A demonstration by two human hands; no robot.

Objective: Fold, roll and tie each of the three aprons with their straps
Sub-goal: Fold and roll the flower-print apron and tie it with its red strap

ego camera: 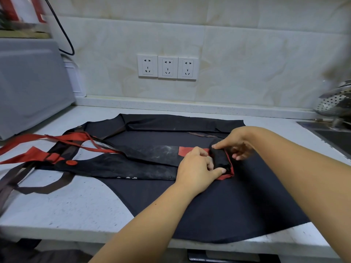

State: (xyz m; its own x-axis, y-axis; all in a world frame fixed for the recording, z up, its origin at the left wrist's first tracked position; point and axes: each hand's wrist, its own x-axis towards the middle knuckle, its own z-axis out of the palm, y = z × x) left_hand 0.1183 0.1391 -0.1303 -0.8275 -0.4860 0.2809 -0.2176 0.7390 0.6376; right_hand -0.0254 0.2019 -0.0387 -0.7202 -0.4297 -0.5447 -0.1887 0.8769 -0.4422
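Pinches the small apron roll [221, 160] at the right end of the folded black-and-red apron [150, 158], itself lying on a spread black apron [218, 205], with left hand [195, 168] and right hand [237, 144] alike, fingers curled on it to keep the turns tight, leaving the red straps [62, 138] trailing left across the bench [76, 202], likely for tying.

Colander [335, 103] blurred, cut by right edge. Sink [334, 135] cut by same edge. Straps [17, 145] run off left edge. Left hand [195, 166] covers the left side of the roll [221, 158]. White print [126, 177] on apron [148, 166] too small to read.
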